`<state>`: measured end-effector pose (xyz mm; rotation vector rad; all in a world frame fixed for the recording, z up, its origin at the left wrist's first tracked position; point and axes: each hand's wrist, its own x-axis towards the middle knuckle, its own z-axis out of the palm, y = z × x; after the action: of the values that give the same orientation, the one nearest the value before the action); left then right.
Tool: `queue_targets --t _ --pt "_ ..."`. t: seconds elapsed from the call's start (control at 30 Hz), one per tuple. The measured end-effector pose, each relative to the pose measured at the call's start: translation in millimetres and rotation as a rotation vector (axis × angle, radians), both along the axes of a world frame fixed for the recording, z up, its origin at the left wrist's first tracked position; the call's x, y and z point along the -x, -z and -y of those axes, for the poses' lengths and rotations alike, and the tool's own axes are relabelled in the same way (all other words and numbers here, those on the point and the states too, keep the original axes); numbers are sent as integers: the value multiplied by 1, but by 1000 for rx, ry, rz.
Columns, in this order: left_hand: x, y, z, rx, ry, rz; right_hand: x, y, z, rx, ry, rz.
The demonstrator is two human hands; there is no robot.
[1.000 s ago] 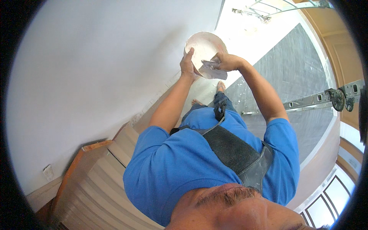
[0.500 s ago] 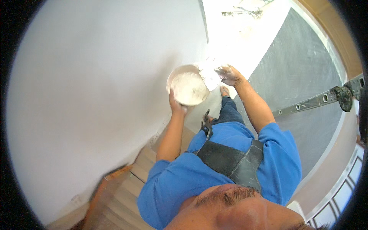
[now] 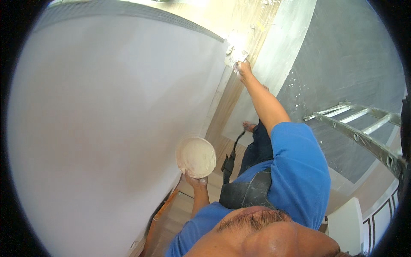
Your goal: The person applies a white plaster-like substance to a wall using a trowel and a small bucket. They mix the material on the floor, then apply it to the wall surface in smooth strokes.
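Note:
My left hand (image 3: 196, 180) grips a round tub (image 3: 180, 162) from its near side, low beside the pale wall. Creamy white plaster (image 3: 198, 155) covers the tub's inside. My right arm reaches far forward, and the right hand (image 3: 242, 70) is closed round a flat scraper (image 3: 234, 56) smeared thickly with white plaster. Its handle is hidden in my fingers. The scraper is at the far end of the pale wall (image 3: 115, 94), close to the wall's edge; glare keeps me from telling whether it touches. White smears mark my fingers.
A perforated grey strip (image 3: 171, 18) runs along the wall's far edge. On the right, a metal ladder (image 3: 357, 132) stands over a dark floor sheet (image 3: 342, 64) speckled with white bits. A wooden ledge (image 3: 160, 214) lies below the wall at the near left.
The right hand has moved away from the tub and stretched forward to the wall's far edge with the scraper. My left hand has drawn the tub lower and nearer to me.

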<state>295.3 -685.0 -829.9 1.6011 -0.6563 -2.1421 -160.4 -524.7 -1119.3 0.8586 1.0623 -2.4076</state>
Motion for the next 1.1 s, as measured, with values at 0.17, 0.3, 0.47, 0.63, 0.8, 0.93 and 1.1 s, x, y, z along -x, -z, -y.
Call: queue_targets --t 0.17,0.3,0.47,0.63,0.8,0.93,1.1 --pt "-5 -2 -8 24 -89 81 37 33 45 -324 72 67" --pt "-6 3 -13 74 -128 130 48 39 63 -393 66 26" --pt "-9 5 -19 43 -204 117 48 41 85 -488 97 112" --pt "-10 5 -25 149 -105 151 23 54 112 -573 -142 30" --pt "-9 9 -27 133 -107 180 -10 75 91 -806 -258 -148" --pt "-14 12 -22 120 -155 189 29 77 68 -790 -60 21" --pt "-19 19 -22 113 -169 184 45 49 67 -486 -203 34"
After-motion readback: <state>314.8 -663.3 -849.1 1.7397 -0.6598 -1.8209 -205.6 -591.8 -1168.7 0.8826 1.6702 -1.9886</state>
